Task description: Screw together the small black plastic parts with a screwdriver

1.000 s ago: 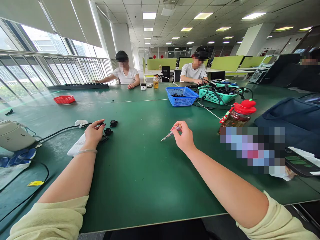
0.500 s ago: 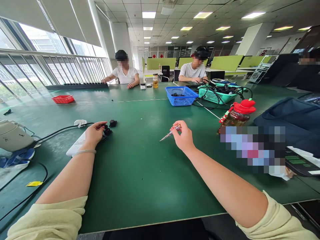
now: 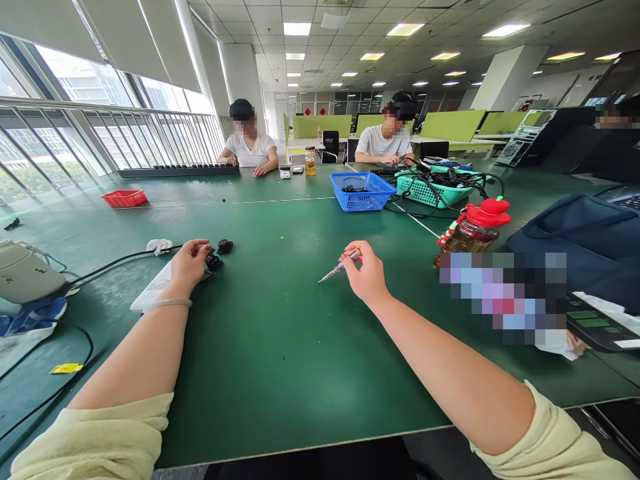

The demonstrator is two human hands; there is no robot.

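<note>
My right hand (image 3: 367, 272) is closed around the clear handle of a thin screwdriver (image 3: 332, 273). The metal tip points left and down, just above the green table (image 3: 280, 373). At the left, my left hand (image 3: 189, 265) has its fingers pinched together beside small black parts (image 3: 214, 261). Whether the fingertips grip one of them I cannot make out. Just beyond lies another small black piece (image 3: 225, 247). A white block-shaped thing (image 3: 151, 291), like a power strip, is partly hidden under my left wrist, and a black cable (image 3: 117, 262) runs behind that hand.
A blue basket (image 3: 361, 203) and a green basket of cables (image 3: 425, 191) stand ahead, with a red-lidded bottle (image 3: 473, 230) and dark bag (image 3: 583, 257) at right. Far left sits a red tray (image 3: 125, 199). Two people work across the table, one at a long black strip (image 3: 180, 172).
The long black strip across the table has slid to the right with the person's hand. My left fingers have curled in slightly by the black parts. My right hand and the screwdriver stay put.
</note>
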